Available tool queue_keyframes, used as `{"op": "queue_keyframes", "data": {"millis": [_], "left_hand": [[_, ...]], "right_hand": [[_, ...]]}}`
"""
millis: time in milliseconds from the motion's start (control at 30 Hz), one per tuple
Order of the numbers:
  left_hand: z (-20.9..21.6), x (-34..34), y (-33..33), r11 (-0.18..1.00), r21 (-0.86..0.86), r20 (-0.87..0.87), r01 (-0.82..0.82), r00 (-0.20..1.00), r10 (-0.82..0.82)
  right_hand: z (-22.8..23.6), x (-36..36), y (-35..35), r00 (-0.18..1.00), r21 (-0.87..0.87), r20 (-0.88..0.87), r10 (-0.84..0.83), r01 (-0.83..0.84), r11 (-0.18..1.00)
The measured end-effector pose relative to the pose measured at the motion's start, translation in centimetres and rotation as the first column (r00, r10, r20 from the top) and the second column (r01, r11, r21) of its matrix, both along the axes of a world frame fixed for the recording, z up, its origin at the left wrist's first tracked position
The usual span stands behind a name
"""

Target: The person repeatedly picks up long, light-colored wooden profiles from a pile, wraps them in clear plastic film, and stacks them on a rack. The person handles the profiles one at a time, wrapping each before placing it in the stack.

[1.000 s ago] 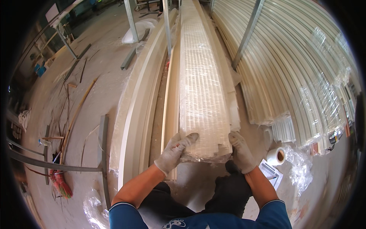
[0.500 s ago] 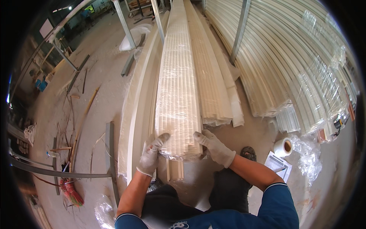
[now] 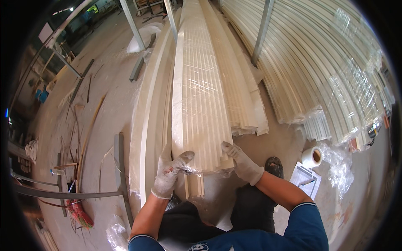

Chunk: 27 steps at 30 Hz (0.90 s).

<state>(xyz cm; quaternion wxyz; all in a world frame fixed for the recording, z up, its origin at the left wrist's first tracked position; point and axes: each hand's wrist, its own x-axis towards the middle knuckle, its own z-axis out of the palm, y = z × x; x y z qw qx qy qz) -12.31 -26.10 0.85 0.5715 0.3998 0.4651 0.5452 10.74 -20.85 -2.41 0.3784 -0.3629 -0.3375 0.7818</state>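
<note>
A long bundle of cream slatted strips (image 3: 203, 113), wrapped in clear plastic film, runs away from me in the middle. Gloved in white, my left hand (image 3: 171, 170) grips its near left corner, thumb on top and the fingers hidden beneath. At the near right corner, my right hand (image 3: 243, 163) holds the other side, its thumb against the edge and its fingers out of sight below. The near end is tilted, the right side lower. Under that end a narrow cream profile (image 3: 194, 186) sticks out toward me.
More cream bundles lie left (image 3: 153, 125) and right (image 3: 245, 106). A large wrapped stack (image 3: 301, 75) fills the far right. A film roll (image 3: 311, 157), a paper sheet with a pen (image 3: 305, 180) and crumpled plastic (image 3: 338, 169) lie on the floor. A metal frame (image 3: 119, 167) stands left.
The bundle's near end has turned and shifted slightly right, showing more of its left side. Both my hands have moved slightly right with it, still gripping its corners.
</note>
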Motion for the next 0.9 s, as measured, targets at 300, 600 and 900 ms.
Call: {"op": "queue_keyframes", "data": {"millis": [300, 600, 900], "left_hand": [[2.2, 0.8, -0.3, 0.998, 0.023, 0.223, -0.055, 0.973, 0.049], [1.2, 0.1, 0.3, 0.991, 0.133, 0.111, 0.037, 0.992, -0.052], [5.4, 0.1, 0.9, 0.989, 0.112, -0.461, -0.092, 0.877, 0.134]], "right_hand": [[0.4, 0.2, -0.3, 0.985, -0.033, -0.119, 0.126, -0.131, 0.991], [0.8, -0.9, 0.2, 0.954, -0.077, -0.164, 0.252, -0.267, 0.961], [-0.1, -3.7, 0.6, 0.918, -0.181, -0.308, 0.251, -0.316, 0.931]]}}
